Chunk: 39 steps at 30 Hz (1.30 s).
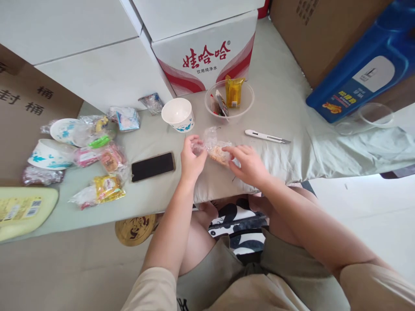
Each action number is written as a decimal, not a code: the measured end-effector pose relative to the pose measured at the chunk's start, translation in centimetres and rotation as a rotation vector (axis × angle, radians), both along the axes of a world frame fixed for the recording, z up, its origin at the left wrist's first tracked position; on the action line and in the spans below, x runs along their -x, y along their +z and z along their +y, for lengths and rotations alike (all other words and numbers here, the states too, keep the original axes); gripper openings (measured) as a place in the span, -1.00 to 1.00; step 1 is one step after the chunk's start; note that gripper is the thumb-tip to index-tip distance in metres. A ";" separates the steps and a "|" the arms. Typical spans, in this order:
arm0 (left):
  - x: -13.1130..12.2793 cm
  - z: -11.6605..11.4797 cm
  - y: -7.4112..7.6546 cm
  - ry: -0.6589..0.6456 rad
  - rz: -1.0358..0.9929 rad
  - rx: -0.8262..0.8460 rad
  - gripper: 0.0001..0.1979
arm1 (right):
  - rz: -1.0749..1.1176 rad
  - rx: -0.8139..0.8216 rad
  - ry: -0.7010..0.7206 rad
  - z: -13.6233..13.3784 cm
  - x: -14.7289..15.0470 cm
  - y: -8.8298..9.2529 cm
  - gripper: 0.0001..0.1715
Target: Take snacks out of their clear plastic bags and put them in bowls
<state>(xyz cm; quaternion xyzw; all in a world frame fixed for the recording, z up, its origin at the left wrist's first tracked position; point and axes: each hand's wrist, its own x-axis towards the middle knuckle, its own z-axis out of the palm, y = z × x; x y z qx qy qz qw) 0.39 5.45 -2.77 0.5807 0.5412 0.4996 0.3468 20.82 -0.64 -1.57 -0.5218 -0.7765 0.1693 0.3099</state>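
Note:
A clear plastic bag [211, 137] with orange-brown food [218, 153] in it lies on the cloth-covered surface between my hands. My left hand [192, 158] has its fingers curled round the bag's left end. From the right, my right hand [245, 163] reaches over the food, its fingertips touching the bag. Behind them stand a white paper cup [178, 114] with a blue pattern and a clear plastic bowl [210, 113] holding a yellow packet [234, 91] and thin red and white packets. A white utility knife [266, 136] lies to the right, its tip pointing right.
A black phone [153, 167] lies left of my left hand. Farther left are paper cups [52, 154] and several wrapped snacks [108, 188]. A large blue bottle [359, 65] and a clear cup [376, 116] are at right. A white carton [207, 56] stands behind.

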 end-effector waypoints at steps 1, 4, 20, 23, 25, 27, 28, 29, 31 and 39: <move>0.2 0.1 -0.1 0.038 0.000 0.007 -0.58 | 0.014 0.001 -0.051 0.2 -0.4 0.0 -0.50; 1.2 0.5 -0.4 0.130 -0.039 0.016 -0.55 | 0.057 -0.005 -0.231 0.8 -2.9 0.0 -0.64; 3.1 0.1 0.7 0.122 0.172 -0.138 -0.95 | 0.111 -0.024 -0.312 0.7 -3.0 0.4 -0.76; 3.1 -0.6 1.6 -0.009 0.120 -0.237 -0.99 | 0.137 -0.135 -0.415 0.4 -4.5 1.3 -0.82; 2.9 -1.3 2.5 -0.146 0.089 -0.242 -0.95 | 0.172 -0.211 -0.337 -0.2 -4.9 1.8 -0.83; 2.8 -2.1 3.5 -0.321 0.062 -0.133 -0.91 | 0.203 -0.206 -0.132 -0.8 -5.0 2.2 -0.84; 2.9 -2.5 4.0 -0.425 0.058 -0.039 -0.90 | 0.208 -0.147 -0.014 -1.1 -5.0 2.3 -0.83; 2.9 -2.8 4.4 -0.535 0.062 0.072 -0.89 | 0.199 -0.058 0.094 -1.3 -5.1 2.5 -0.81; 3.1 -3.2 5.2 -0.772 0.081 0.307 -0.83 | 0.132 0.169 0.236 -1.6 -5.1 2.7 -0.74; 2.5 -3.2 4.9 -0.588 0.232 0.336 -0.58 | -0.364 0.447 -0.081 -1.1 -3.7 2.2 -0.61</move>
